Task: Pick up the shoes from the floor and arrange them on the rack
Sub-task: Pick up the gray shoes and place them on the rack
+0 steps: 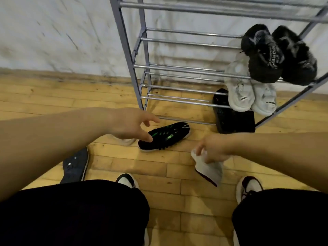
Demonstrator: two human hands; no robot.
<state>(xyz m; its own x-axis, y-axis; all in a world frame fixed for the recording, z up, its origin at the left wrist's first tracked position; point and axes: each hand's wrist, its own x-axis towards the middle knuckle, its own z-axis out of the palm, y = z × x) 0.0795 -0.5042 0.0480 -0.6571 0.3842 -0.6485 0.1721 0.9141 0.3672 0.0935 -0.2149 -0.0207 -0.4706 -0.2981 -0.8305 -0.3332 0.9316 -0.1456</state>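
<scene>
A black shoe with green stripes (165,136) lies on the wooden floor before the metal rack (177,67). My left hand (131,126) hovers over its heel end, fingers spread, a fingertip at the shoe. My right hand (213,148) grips a white shoe (209,168) by its top, lifted off the floor and hanging toe down. A dark blue shoe (76,166) rests on the floor at the left, partly under my left forearm. A pale shoe (125,140) shows only as an edge beneath my left hand.
On the rack's right side sit a black pair (276,55), a white pair (248,95) below it, and a dark pair (232,118) on the lowest shelf. The rack's left halves are bare bars. A white wall stands behind. My knees and own sneakers fill the bottom.
</scene>
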